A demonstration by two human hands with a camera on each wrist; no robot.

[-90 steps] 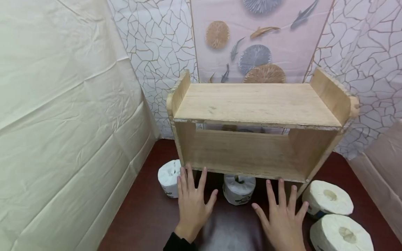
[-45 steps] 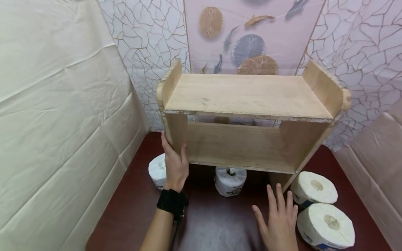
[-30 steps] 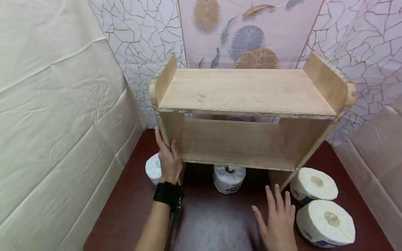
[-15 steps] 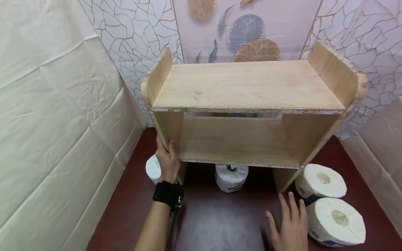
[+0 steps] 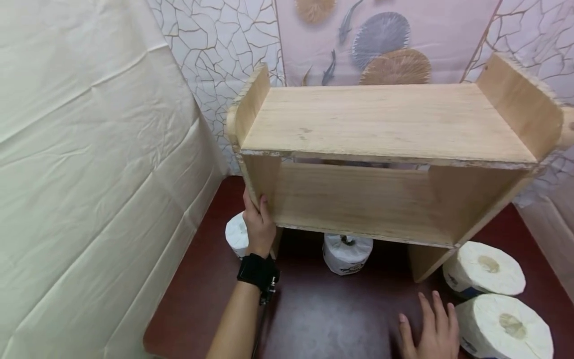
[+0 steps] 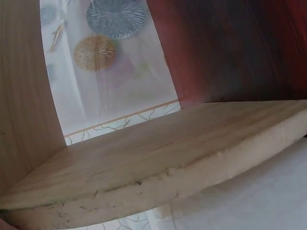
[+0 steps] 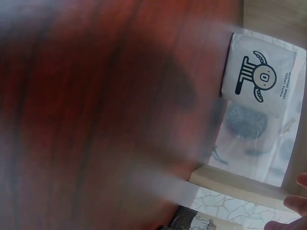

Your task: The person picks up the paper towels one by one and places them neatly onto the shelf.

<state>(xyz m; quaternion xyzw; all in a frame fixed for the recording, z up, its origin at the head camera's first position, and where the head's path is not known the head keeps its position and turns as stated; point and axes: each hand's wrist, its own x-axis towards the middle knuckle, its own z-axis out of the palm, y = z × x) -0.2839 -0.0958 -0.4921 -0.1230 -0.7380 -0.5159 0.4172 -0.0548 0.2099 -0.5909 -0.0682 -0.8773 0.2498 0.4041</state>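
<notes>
A pale wooden shelf unit (image 5: pixel 390 122) stands on the dark red table, with two boards between its side panels. My left hand (image 5: pixel 260 229) grips the front edge of its left side panel, thumb inside and fingers round the outside. The left wrist view shows that panel's edge (image 6: pixel 168 181) up close. My right hand (image 5: pixel 432 331) is held with fingers spread near the front right roll, holding nothing; its fingertips (image 7: pixel 295 203) show at the right wrist view's edge. A wrapped toilet roll (image 5: pixel 347 255) stands beneath the lower board.
Another toilet roll (image 5: pixel 236 234) stands left of the shelf, partly behind my left hand. Two larger toilet rolls, one farther back (image 5: pixel 484 269) and one in front (image 5: pixel 504 326), stand at the right. Cream cloth (image 5: pixel 98 164) hangs along the table's (image 5: pixel 202 289) left side.
My left hand has moved from the lower board's front to the left side panel and now grips it. My right hand has drawn back from the shelf. The head view has come closer.
</notes>
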